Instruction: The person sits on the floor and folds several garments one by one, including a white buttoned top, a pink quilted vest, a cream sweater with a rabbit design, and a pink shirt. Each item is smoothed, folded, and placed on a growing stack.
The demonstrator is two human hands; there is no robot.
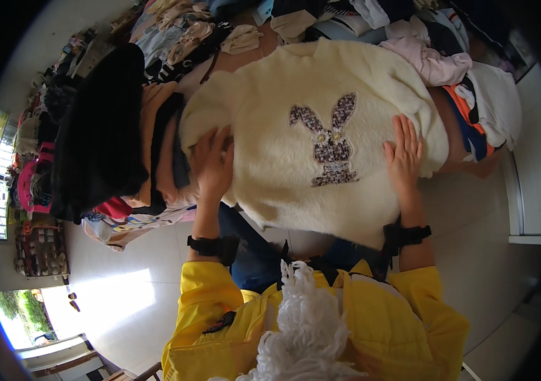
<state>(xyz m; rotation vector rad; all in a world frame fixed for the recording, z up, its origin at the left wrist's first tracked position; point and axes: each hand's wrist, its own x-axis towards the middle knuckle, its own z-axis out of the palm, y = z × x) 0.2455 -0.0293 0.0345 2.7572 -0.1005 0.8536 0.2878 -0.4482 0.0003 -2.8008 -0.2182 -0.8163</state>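
Brownish surface [455, 140], cream sweater [264, 133] (fuzzy) spread out, heaped clothes [175, 39] around.

A room crowded with clothing is shown, a home or a small shop (which of the two cannot be told). Beyond the left hand [212, 164] and the right hand [404, 155], garments [184, 41] are heaped; farther left, a rack [41, 251] is filled with small items. Pale floor tiles [467, 219] are seen below the hands, and daylight is admitted by a window [0, 174] far left of them.
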